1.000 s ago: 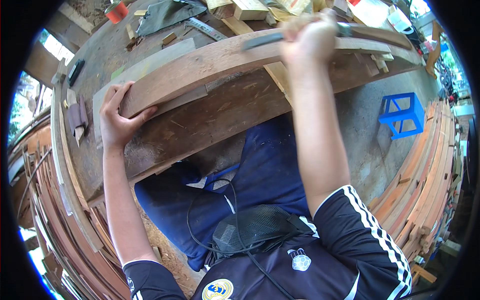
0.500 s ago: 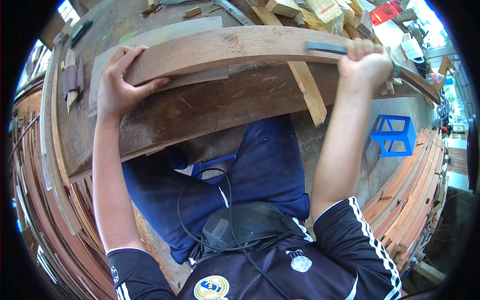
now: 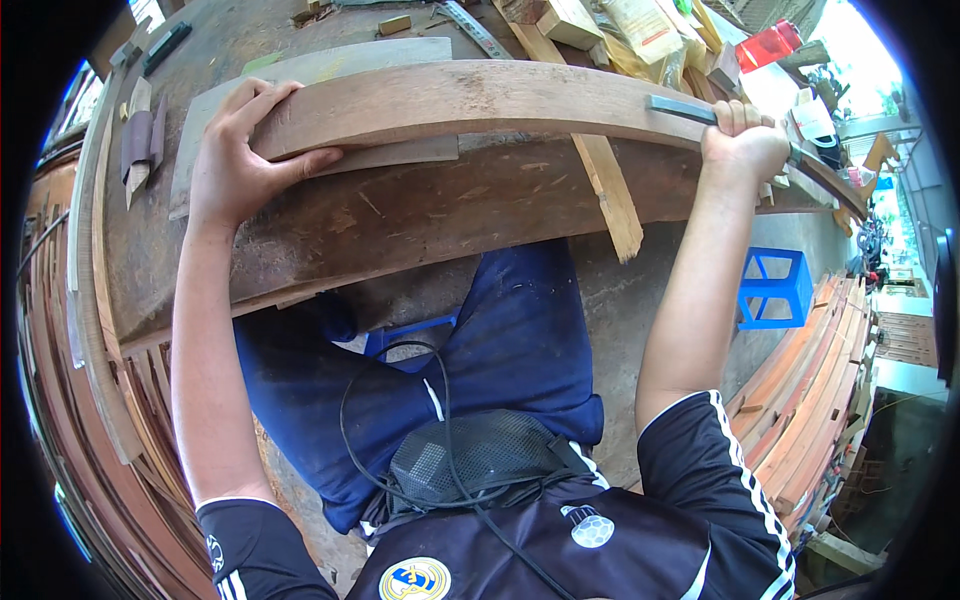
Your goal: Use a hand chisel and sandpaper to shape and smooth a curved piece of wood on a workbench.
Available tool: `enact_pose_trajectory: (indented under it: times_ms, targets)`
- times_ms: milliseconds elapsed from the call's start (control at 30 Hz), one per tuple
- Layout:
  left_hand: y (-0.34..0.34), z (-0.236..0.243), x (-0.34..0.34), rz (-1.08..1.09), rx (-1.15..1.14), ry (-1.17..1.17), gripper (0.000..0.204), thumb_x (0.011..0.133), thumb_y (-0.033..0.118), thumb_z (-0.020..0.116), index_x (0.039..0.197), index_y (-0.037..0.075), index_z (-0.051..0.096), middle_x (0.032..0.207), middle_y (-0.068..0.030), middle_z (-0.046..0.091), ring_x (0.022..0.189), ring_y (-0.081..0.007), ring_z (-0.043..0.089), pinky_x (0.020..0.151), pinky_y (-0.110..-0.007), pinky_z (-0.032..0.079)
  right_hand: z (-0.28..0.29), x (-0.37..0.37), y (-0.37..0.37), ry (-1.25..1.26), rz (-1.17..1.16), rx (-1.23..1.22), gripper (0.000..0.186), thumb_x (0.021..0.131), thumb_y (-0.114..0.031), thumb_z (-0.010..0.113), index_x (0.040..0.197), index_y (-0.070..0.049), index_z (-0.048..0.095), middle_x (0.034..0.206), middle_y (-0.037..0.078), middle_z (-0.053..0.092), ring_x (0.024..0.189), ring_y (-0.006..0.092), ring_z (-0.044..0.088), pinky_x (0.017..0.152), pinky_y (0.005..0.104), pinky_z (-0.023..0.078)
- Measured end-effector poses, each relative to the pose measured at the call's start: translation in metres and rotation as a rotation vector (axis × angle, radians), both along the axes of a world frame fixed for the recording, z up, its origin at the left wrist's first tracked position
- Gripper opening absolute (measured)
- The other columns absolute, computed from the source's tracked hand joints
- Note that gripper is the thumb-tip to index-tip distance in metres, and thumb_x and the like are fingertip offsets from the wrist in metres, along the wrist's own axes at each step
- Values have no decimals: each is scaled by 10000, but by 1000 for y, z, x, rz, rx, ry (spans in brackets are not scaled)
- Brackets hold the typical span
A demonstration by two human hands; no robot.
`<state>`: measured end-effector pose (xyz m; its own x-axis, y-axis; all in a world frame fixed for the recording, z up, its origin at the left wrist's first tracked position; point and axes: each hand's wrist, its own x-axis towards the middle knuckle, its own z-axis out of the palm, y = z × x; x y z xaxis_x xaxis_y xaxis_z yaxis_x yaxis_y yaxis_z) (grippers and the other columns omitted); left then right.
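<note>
A long, gently curved wooden board point(image 3: 470, 95) spans the workbench from left to right. My left hand point(image 3: 235, 155) grips its left end, fingers over the far side and thumb along the near edge. My right hand point(image 3: 745, 140) is closed in a fist around a flat grey metal bar tool point(image 3: 682, 108), which lies along the board's right part. The tool's other end is hidden in the fist, so its exact kind cannot be made out. Under the board's left half lies a flat grey sheet point(image 3: 400, 152).
On the worktable point(image 3: 380, 215), a narrow wood strip point(image 3: 608, 195) juts over the near edge. A tape measure point(image 3: 474, 30), wood offcuts point(image 3: 570, 22) and a red bottle point(image 3: 768, 46) lie behind. A blue stool point(image 3: 775, 290) and stacked planks point(image 3: 810, 400) are at right.
My right hand and the metal tool have shifted right along the board. My left hand keeps its grip on the left end. The view has shifted slightly.
</note>
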<state>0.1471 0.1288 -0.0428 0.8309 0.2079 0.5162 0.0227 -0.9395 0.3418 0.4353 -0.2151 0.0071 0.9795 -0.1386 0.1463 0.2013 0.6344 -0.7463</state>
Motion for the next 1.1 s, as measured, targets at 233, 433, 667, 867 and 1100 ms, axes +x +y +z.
enact_pose_trajectory:
  times_ms: [233, 433, 667, 867, 1100]
  targets:
    - [-1, -3, -2, -15, -33, 7, 664, 581, 360, 885, 1080, -17, 663, 947, -77, 623, 919, -221, 618, 845, -340, 491, -11, -33, 100, -85, 228, -60, 424, 989, -251, 282, 572, -172, 294, 447, -39, 205, 381, 119, 164, 413, 307, 152]
    - [4, -5, -9, 33, -13, 25, 686, 576, 382, 883, 1085, -20, 660, 950, -77, 621, 915, -220, 618, 853, -340, 491, -7, -37, 96, -122, 307, -80, 483, 1008, -266, 229, 540, -178, 310, 438, -43, 214, 382, 121, 146, 413, 305, 151]
    - [5, -5, 3, -16, 19, 1, 715, 582, 479, 858, 1088, 8, 678, 956, -59, 620, 906, -208, 626, 834, -347, 511, -5, 18, 34, 51, 160, -6, 428, 1004, -319, 251, 604, -168, 270, 466, -60, 198, 394, 110, 163, 381, 288, 139]
    - [7, -10, -2, -4, -1, 0, 711, 584, 453, 866, 1098, 1, 673, 955, -55, 619, 903, -208, 621, 850, -341, 502, -2, -51, 136, 78, 320, 119, 531, 1031, -394, 338, 561, -163, 257, 444, -23, 195, 345, 141, 162, 355, 312, 159]
    - [5, -2, -2, 11, -7, 15, 693, 603, 402, 868, 1117, -11, 654, 965, -79, 611, 909, -232, 613, 854, -332, 486, -5, 18, 38, -5, 224, -9, 365, 975, -252, 299, 623, -155, 297, 491, -42, 197, 400, 112, 155, 401, 303, 155]
